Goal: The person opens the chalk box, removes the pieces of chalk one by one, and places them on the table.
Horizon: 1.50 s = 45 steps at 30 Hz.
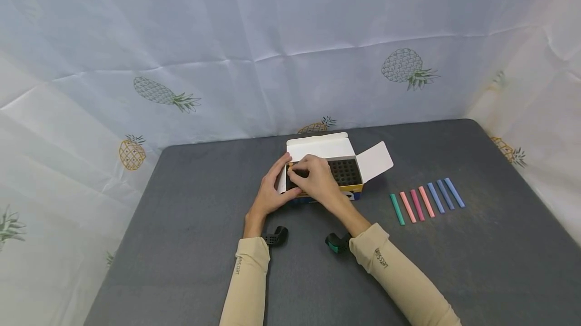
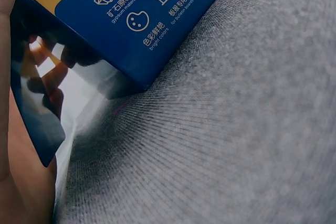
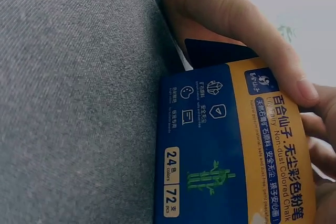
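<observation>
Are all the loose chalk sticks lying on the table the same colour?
No: the row of chalk sticks on the grey table, right of the open box, has one green, several pink and several blue.

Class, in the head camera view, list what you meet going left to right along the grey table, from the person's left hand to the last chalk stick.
Left hand → open blue-and-yellow cardboard chalk box → green chalk stick → three pink chalk sticks → three blue chalk sticks.

Chalk (image 1: 290, 166) in fingers, perhaps orange
</observation>
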Tool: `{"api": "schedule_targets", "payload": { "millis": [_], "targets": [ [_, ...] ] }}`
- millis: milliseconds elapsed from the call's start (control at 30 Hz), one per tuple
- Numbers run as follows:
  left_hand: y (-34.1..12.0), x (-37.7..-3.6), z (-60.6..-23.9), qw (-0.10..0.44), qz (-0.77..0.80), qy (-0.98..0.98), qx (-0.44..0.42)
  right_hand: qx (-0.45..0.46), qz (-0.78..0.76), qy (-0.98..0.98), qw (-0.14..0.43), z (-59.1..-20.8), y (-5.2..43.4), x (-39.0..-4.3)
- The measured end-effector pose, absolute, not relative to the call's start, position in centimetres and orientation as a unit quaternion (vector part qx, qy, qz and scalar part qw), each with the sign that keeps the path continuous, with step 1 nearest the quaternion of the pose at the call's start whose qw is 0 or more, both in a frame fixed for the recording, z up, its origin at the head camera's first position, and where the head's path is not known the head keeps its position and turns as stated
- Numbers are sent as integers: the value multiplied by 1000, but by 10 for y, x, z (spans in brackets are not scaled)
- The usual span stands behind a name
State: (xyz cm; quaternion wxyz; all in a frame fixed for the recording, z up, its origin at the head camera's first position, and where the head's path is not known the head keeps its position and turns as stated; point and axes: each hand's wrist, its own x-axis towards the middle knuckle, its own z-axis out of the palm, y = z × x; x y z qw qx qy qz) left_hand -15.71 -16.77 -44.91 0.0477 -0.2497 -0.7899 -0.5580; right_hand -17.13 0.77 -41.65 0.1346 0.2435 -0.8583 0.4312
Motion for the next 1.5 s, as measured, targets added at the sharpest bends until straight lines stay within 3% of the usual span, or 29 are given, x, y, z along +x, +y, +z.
{"api": "schedule_targets", "payload": {
  "millis": [133, 433, 767, 1500],
  "targets": [
    [-166, -158, -450, 49, -559, -788, -251, 241, 455, -841, 166, -416, 7, -172],
    [-163, -157, -448, 47, -551, -795, -251, 235, 458, -846, 141, -413, 8, -171],
    [-168, -175, -486, 61, -560, -790, -244, 229, 493, -821, 177, -397, 13, -167],
    [-170, -172, -479, 57, -565, -787, -243, 232, 482, -826, 176, -383, 34, -135]
  ]
}}
